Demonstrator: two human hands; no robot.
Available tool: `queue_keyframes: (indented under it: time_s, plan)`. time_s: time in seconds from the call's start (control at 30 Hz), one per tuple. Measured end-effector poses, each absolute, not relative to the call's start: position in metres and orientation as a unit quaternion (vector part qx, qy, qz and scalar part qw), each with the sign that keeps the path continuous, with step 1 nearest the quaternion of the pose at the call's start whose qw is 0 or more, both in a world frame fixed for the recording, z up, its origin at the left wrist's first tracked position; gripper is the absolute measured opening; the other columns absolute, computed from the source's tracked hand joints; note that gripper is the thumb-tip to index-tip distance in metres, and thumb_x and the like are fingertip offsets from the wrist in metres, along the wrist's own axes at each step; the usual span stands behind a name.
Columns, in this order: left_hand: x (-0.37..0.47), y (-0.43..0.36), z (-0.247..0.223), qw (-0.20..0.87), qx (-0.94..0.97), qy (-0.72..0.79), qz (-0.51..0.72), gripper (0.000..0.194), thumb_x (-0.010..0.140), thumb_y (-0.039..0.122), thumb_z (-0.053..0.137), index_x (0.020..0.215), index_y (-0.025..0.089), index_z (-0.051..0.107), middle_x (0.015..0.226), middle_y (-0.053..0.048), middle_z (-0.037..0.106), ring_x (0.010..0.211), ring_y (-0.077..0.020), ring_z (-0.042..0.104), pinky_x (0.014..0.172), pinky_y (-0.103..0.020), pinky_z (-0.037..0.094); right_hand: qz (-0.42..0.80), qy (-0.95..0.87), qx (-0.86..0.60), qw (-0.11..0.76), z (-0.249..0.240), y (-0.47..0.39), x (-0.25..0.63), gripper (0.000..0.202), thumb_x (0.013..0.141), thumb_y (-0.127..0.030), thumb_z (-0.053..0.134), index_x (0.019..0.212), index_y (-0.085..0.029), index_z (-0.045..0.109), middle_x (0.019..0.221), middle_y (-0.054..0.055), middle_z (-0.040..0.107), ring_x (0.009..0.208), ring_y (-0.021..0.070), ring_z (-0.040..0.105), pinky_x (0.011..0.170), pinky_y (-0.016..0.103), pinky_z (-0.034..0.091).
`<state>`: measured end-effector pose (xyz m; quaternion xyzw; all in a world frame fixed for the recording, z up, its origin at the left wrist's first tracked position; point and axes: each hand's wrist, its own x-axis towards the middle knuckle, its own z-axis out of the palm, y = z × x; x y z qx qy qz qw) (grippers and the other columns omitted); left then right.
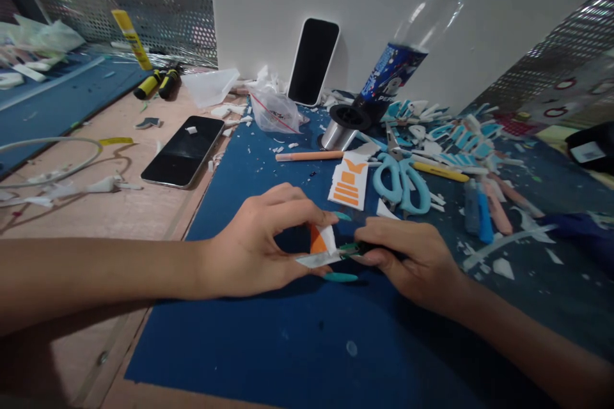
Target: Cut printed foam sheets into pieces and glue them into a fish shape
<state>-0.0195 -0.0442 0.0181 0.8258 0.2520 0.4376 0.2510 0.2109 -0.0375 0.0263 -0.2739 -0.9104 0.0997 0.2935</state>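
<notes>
Between the thumb and fingers of my left hand (259, 239) is a small folded white and orange piece (317, 240), with a narrow pale strip along its lower edge. My right hand (422, 262) pinches a thin, dark green tool (350, 249) whose tip meets the right end of that piece; most of the tool is hidden by the fingers, so its kind is unclear. Both hands are just above the blue mat (249, 345). Beyond them lie a white sheet with orange cut-out shapes (346, 188) and light-blue scissors (401, 184).
An orange pen (309, 156), a thread spool (338, 134) and a leaning bottle (396, 70) stand or lie behind the hands. One phone (185, 152) lies flat at left; another (314, 62) leans against the white panel. White and blue scraps (460, 140) pile up at right.
</notes>
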Motion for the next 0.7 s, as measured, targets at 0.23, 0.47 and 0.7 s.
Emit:
queue_keyframes:
  time_s: [0.23, 0.47, 0.7]
  plan:
    - [-0.0197, -0.0453, 0.0183, 0.241, 0.834, 0.253, 0.428, 0.034, 0.074, 0.021, 0.076, 0.103, 0.010, 0.063, 0.088, -0.007, 0.068, 0.084, -0.0151, 0.061, 0.075, -0.024, 0.051, 0.100, -0.909, -0.268, 0.302, 0.0264, -0.0383, 0.2090, 0.024, 0.096, -0.026, 0.043, 0.079, -0.017, 0.057, 0.058, -0.001, 0.057, 0.044, 0.0076, 0.046, 0.044, 0.019, 0.036]
    - [-0.0191, -0.0460, 0.0209, 0.225, 0.829, 0.276, 0.430, 0.034, 0.076, 0.024, 0.074, 0.107, 0.012, 0.063, 0.094, -0.007, 0.069, 0.089, -0.0150, 0.063, 0.080, -0.024, 0.052, 0.063, -0.904, -0.294, 0.304, 0.0283, -0.0407, 0.2080, 0.024, 0.095, -0.026, 0.045, 0.077, -0.017, 0.058, 0.059, -0.001, 0.060, 0.048, 0.0077, 0.053, 0.046, 0.018, 0.039]
    - [-0.0190, -0.0456, 0.0164, 0.310, 0.785, 0.300, 0.444, 0.032, 0.076, 0.021, 0.074, 0.106, 0.015, 0.065, 0.088, -0.002, 0.066, 0.074, -0.0103, 0.064, 0.064, -0.017, 0.056, 0.069, -0.903, -0.307, 0.291, 0.0289, -0.0407, 0.2075, 0.025, 0.094, -0.025, 0.045, 0.075, -0.018, 0.059, 0.057, -0.001, 0.059, 0.044, 0.0073, 0.049, 0.043, 0.018, 0.038]
